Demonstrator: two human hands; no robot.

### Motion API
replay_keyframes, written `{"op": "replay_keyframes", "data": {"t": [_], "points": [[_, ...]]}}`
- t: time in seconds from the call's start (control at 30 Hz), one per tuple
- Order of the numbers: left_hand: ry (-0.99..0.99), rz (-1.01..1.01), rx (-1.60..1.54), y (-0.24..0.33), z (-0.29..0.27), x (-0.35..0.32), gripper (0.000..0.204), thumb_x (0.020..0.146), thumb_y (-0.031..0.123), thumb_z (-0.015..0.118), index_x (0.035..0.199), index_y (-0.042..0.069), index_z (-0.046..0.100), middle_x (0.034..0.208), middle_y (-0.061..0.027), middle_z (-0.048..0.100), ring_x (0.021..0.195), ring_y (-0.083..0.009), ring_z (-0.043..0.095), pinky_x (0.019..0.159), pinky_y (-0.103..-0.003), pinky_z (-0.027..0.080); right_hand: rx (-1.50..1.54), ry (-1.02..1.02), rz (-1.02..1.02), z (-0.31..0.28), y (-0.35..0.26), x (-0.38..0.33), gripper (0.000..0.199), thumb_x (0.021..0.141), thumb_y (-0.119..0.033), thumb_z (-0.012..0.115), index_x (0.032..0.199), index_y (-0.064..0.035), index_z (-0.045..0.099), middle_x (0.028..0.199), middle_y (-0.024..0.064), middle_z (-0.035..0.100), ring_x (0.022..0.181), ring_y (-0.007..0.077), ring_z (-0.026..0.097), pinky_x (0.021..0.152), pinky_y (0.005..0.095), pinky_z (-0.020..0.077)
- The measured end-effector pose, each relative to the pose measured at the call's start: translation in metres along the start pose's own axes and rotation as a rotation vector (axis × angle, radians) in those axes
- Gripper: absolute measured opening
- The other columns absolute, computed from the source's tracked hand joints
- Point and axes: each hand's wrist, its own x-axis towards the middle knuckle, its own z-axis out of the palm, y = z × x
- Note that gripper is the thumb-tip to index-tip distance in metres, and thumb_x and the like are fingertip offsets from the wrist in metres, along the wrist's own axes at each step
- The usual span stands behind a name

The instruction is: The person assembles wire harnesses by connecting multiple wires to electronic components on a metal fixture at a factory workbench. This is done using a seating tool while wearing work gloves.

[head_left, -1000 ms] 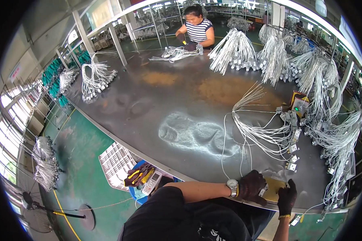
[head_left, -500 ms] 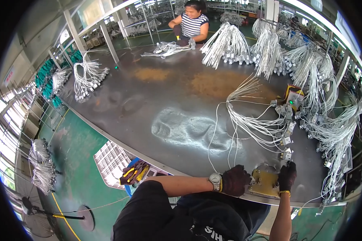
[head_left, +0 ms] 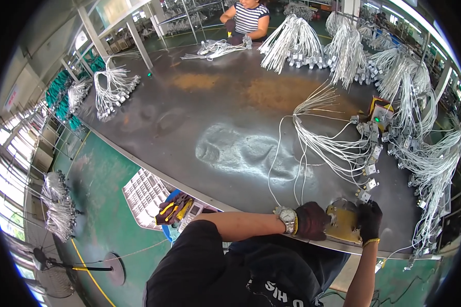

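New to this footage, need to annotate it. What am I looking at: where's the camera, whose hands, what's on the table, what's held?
No machine here: a person works with their own two hands, in dark gloves. The view comes from a wide fisheye camera on that person's head, looking down, so straight edges bend.

The left hand, with a watch at its wrist, is at the left side of a yellowish-brown plate by the near edge of the table. The right hand is at the plate's right side. Whether either grips something small is hidden.

Beyond them lies a bunch of white cables with small boxy ends. More cable bundles line the far edge. Across the table is a co-worker.
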Motion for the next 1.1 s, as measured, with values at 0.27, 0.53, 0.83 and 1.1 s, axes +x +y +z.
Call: {"op": "replay_keyframes", "data": {"t": [0.27,0.53,0.83,1.1], "points": [[0.443,-0.038,-0.047,-0.028,0.033,0.031,0.036,0.086,0.037,0.071,0.101,0.005,0.067,0.081,-0.0211,0.07,0.079,-0.0389,0.071,0.071,-0.051,0.054,0.128,-0.161,0.028,0.068,-0.022,-0.067,0.011,0.097,-0.014,0.064,0.104,-0.0056,0.065,0.076,0.0023,0.063,0.057,0.0086,0.055,0.048,0.0254,0.0429],[0.316,-0.111,-0.161,-0.023,0.025,0.039,0.034,0.085,0.033,0.073,0.098,0.003,0.067,0.081,-0.0189,0.07,0.079,-0.0406,0.069,0.07,-0.052,0.054,0.227,-0.022,0.188,0.071,-0.042,-0.088,0.012,0.091,-0.011,0.069,0.098,-0.002,0.068,0.073,0.0033,0.062,0.056,0.0107,0.058,0.049,0.0258,0.044],[0.201,-0.037,0.164,-0.009,0.025,0.043,0.038,0.077,0.04,0.076,0.099,0.01,0.073,0.098,-0.0156,0.072,0.09,-0.0333,0.07,0.081,-0.046,0.053,-0.043,-0.082,0.064,0.062,-0.074,-0.094,0.011,0.09,-0.007,0.071,0.098,0.0,0.069,0.07,0.0037,0.063,0.055,0.0099,0.059,0.051,0.0256,0.0482],[0.347,-0.027,0.097,-0.012,0.028,0.05,0.039,0.075,0.032,0.073,0.107,0.01,0.073,0.119,-0.0136,0.068,0.112,-0.0335,0.064,0.096,-0.046,0.047,-0.412,0.027,-0.358,0.048,-0.043,-0.09,0.024,0.095,-0.01,0.068,0.117,-0.0016,0.066,0.079,0.0007,0.062,0.063,0.0069,0.058,0.053,0.0244,0.0488]]}}
